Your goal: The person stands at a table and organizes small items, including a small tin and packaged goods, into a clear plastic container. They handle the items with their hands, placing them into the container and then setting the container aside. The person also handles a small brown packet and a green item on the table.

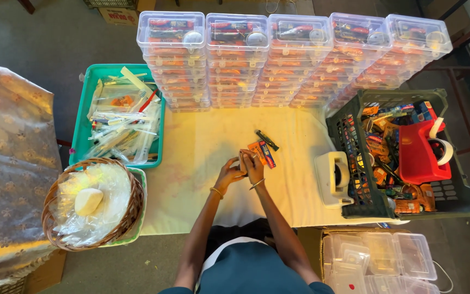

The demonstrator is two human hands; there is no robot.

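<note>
My left hand (229, 172) and my right hand (253, 165) meet over the middle of the cream-covered table (202, 136), fingers closed together on a small item too small to make out. Just beyond my right hand lie a small orange packet (257, 149) with a blue-and-red strip beside it and a dark pen-like tool (267, 140). Each wrist wears a thin bangle.
Several stacks of clear lidded boxes (278, 60) line the far edge. A teal tray (91, 122) of plastic-wrapped items sits left, a wicker basket (131, 209) with clear bags below it. A white tape dispenser (333, 179) and a dark crate (452, 190) of tools stand right. Empty clear boxes (382, 261) lie bottom right.
</note>
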